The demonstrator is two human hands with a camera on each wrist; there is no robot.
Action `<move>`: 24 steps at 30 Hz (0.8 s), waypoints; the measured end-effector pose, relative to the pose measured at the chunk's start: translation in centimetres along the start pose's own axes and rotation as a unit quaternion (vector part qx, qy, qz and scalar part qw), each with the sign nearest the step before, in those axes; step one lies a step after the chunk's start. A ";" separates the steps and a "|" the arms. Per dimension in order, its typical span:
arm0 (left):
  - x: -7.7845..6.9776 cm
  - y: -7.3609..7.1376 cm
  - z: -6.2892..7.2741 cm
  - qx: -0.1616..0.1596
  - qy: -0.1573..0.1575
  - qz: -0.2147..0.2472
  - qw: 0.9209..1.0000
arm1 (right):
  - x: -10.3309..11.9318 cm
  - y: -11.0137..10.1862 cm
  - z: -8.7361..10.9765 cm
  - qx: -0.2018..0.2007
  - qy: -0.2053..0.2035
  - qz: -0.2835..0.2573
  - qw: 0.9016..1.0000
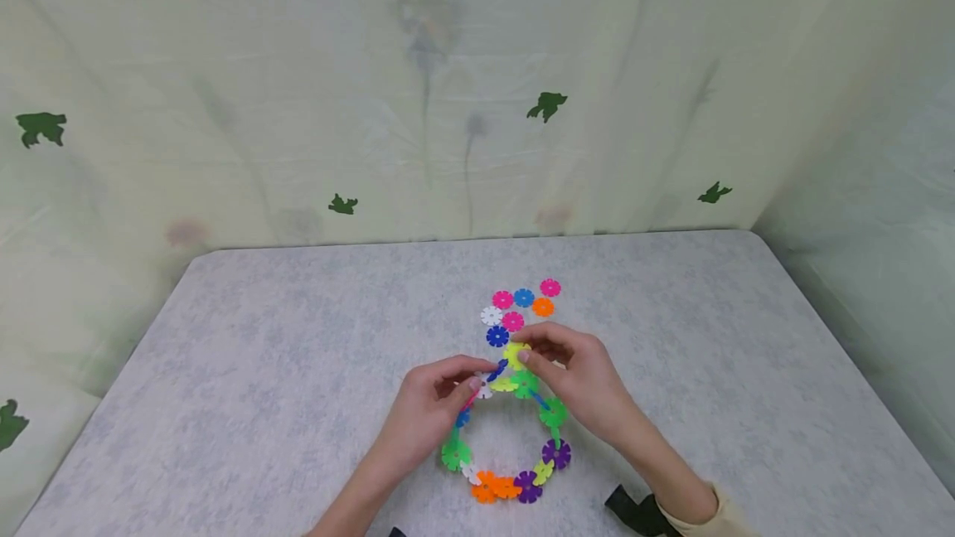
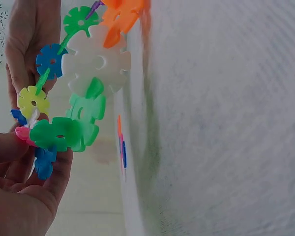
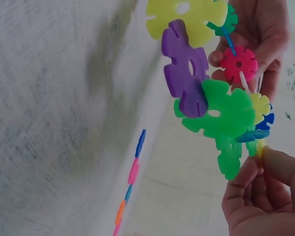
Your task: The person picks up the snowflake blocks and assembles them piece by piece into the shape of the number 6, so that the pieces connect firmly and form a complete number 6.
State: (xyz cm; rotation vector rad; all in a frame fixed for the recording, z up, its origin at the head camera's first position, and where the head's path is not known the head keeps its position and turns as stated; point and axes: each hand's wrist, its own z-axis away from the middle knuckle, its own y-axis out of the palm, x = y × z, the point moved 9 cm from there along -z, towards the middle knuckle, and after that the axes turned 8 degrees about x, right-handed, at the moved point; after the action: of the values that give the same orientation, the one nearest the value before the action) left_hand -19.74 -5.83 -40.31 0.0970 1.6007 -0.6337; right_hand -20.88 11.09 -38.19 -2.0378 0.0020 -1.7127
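Observation:
A ring of linked plastic flower-shaped discs, in green, purple, orange, white, yellow and blue, is held between both hands over the table. My left hand grips the ring's far left part, its thumb by a pink disc. Just beyond those fingertips, a dark blue disc stands tilted. Between thumb and forefinger, my right hand pinches a yellow disc at the ring's far end. In the right wrist view, green discs hang beside that pinch. Fingers partly hide the joints there.
Several loose discs lie flat beyond the hands, among them a dark blue disc, an orange disc and a white disc. The grey table meets a pale curtain at its back edge. A black strap is near the right wrist.

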 end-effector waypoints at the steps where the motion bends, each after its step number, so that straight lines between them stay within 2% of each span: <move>1: 0.0 0.0 0.0 0.000 0.000 -0.001 1.000 | 0.1 0.1 0.0 0.000 -0.003 0.003 1.000; 8: -0.4 -0.3 0.1 -0.011 0.020 -0.028 0.999 | 0.7 0.6 0.1 0.003 -0.027 0.049 0.998; 17: -0.6 -0.1 0.1 -0.007 0.029 -0.025 0.999 | 1.1 0.9 0.1 -0.006 -0.054 0.072 0.996; 21: -0.7 -0.1 0.1 -0.009 0.030 -0.025 0.999 | 1.0 0.9 0.1 -0.009 -0.050 0.070 0.996; 24: -0.4 -0.1 0.1 -0.010 0.018 -0.014 1.000 | 0.4 1.0 0.0 -0.007 -0.029 0.048 0.998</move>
State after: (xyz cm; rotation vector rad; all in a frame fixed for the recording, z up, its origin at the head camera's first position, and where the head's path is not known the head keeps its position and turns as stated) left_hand -19.63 -5.81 -39.92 0.0716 1.6461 -0.6413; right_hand -20.50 10.14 -38.21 -2.0617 0.0921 -1.5990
